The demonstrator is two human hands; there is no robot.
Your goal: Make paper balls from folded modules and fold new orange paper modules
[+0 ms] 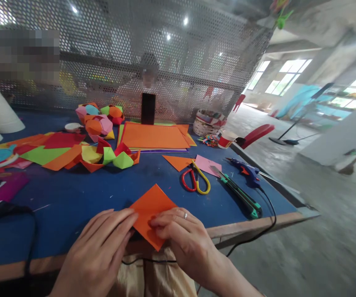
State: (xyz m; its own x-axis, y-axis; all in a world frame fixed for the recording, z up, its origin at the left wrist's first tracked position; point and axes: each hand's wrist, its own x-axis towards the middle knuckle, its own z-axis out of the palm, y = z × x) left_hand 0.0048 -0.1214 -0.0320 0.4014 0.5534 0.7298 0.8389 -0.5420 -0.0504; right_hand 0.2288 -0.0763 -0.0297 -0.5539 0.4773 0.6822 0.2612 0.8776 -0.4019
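Observation:
A square of orange paper [153, 208], turned so one corner points away from me, sits at the table's front edge. Its near corner sticks out past the edge. My left hand [99, 243] holds the left corner, fingers lying together over the top and the thumb mostly hidden below. On the right side, my right hand [184, 239] grips the sheet with curled fingers; a ring shows on one finger. Beyond the paper lie scissors [198, 179] with one red and one yellow handle. To their right is a green and black utility knife [239, 194] with its blade out.
A blue glue gun [247, 171] with a black cord rests near the right edge. Stacked coloured sheets [154, 136], folded paper pieces [123, 159], a woven basket [210, 123] and a paper cup [226, 139] stand farther back. A purple device [3, 196] lies at the left.

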